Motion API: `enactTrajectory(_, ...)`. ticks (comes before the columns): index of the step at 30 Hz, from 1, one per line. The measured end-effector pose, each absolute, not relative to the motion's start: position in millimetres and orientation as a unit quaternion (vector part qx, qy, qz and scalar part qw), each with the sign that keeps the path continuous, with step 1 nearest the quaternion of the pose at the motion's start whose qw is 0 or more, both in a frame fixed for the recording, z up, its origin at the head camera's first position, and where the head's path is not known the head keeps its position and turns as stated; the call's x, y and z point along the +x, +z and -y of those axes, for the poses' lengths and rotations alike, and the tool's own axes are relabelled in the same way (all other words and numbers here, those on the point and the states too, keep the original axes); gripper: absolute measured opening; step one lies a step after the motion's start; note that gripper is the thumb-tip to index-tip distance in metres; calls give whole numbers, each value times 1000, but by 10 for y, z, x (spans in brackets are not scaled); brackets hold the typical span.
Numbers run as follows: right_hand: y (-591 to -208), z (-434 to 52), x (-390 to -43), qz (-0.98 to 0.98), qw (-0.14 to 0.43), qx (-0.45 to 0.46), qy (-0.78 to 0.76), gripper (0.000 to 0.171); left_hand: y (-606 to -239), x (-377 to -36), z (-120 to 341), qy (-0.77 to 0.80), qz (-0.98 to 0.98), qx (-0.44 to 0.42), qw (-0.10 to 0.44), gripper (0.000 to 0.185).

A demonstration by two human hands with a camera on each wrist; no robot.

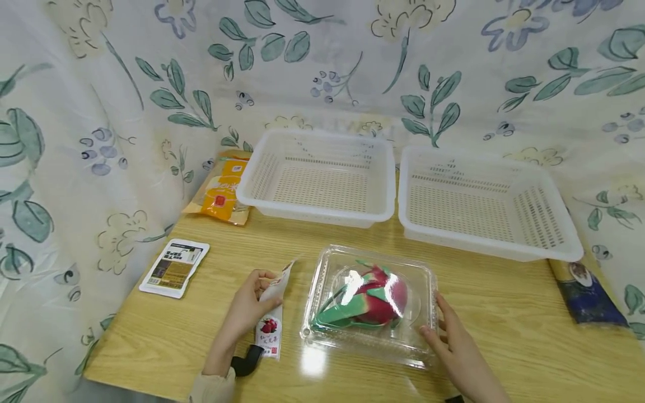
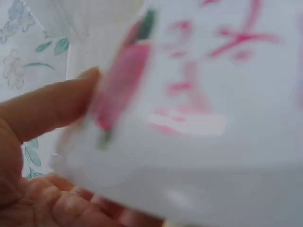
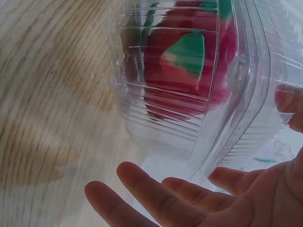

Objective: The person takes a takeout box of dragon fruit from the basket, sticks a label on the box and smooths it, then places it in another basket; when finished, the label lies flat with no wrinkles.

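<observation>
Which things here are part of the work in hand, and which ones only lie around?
In hand: label, held by left hand; clear box with dragon fruit, touched by right hand.

Lying about: two baskets, orange packet, white packet, blue packet.

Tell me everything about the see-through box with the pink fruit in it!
The clear plastic box is a thin, shiny clamshell with a ribbed base and a domed lid, which looks closed. It lies flat on the wooden table, in front of two white baskets. Inside sits a pink dragon fruit with green scales. The right hand touches its right edge with straight fingers; the left hand holds a small label beside it.
</observation>
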State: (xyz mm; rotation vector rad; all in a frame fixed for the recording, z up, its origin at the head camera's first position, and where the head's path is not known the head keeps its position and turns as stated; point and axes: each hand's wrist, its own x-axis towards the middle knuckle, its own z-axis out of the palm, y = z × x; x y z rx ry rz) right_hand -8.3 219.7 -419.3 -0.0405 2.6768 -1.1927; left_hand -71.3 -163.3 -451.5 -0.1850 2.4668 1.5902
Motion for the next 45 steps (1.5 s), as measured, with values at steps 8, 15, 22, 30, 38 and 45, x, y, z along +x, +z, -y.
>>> enactTrajectory(8, -4089, -2171, -122, -914, 84, -34, -395, 74, -4447, -669, 1733, 642, -760, 31, 96, 75)
enactTrajectory(15, -3690, -2018, -263, -926, 19, -66, -372, 78, -4252, -544, 1657, 661, -743, 105, 25, 89)
enactTrajectory(22, -3357, -1410, -389, -870, -175, -196, -418, 69, -3948, -324, 1400, 647, -751, 132, 21, 97)
enactTrajectory(30, -3344, -815, -464, -799, -193, -268, -502, 51, -3824, -167, 1133, 637, -728, 253, -12, 92)
enactTrajectory(38, -3410, -744, -443, -800, -121, -247, -533, 65, -3828, -163, 1004, 651, -705, 280, -25, 89)
enactTrajectory(45, -3485, -786, -485, -812, -114, -353, -452, 83, -3829, -201, 1004, 674, -691, 260, -9, 88)
